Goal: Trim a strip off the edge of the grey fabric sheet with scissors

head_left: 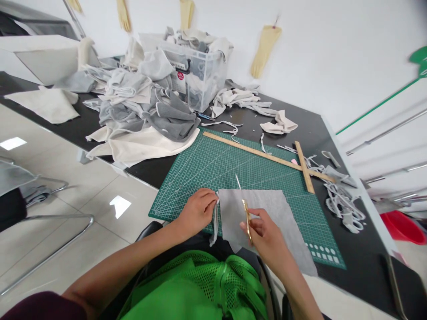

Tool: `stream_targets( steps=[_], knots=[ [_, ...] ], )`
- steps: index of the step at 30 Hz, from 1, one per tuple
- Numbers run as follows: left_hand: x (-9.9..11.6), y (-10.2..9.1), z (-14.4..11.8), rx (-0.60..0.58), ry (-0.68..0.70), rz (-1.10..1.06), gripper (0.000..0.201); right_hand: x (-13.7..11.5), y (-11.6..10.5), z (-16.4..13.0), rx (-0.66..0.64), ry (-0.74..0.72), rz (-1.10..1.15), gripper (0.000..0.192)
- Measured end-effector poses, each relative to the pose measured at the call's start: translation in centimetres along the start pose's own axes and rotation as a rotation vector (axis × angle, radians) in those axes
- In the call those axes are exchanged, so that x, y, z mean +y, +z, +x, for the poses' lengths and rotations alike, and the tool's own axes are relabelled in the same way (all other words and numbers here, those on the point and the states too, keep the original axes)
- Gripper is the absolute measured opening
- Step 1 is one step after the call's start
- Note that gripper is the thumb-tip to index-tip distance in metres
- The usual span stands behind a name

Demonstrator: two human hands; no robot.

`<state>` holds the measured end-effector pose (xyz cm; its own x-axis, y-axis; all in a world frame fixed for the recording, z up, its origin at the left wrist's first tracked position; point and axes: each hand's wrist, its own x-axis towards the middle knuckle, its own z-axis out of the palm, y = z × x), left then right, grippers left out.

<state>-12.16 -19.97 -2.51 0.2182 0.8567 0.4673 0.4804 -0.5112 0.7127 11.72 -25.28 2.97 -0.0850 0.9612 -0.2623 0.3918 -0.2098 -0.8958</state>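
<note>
Head view, left to right: a rumpled heap of grey and cream fabric offcuts (140,111) slumps against one clear plastic storage bin (200,80) at the back of the black worktable (313,124). On the one green gridded cutting mat (213,164), the left hand (197,211) pinches, fingers curled narrow, the left edge of a flat, roughly rectangular sheet of grey felt-like fabric (276,218), from which a thin trimmed strip (214,226) dangles over the table's near edge. The right hand (267,238), wrist bent inward, is wrapped around a pair of brass-coloured scissors (246,213) whose slim blades point away across the sheet, which lies on the mat's near side, just in front of the person. Two flat wooden rulers, one long (253,152) and one short (304,166), cross near the mat's far right corner. Further right, curly grey trimmings (343,204) litter the table's edge.
</note>
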Motion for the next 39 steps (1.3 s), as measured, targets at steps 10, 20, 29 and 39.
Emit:
stream_targets(
  steps=[10,20,29,39],
  knots=[
    [-0.5,-1.4,2.9,-0.008,-0.362,-0.220,0.014,3.1,-3.6,1.6,0.061,-0.162,-0.675,0.042],
    [-3.0,-0.7,8.4,-0.088,-0.624,-0.474,0.007,-0.1,-4.2,11.0,0.110,-0.151,-0.836,0.038],
    [-8.5,1.9,17.5,0.198,-0.636,-0.272,0.010,-0.5,-6.4,17.8,0.381,-0.042,-0.778,0.038],
    [-8.2,0.8,12.6,0.166,-0.527,-0.322,0.054,0.3,-9.6,22.1,0.516,0.034,-0.772,0.043]
  ],
)
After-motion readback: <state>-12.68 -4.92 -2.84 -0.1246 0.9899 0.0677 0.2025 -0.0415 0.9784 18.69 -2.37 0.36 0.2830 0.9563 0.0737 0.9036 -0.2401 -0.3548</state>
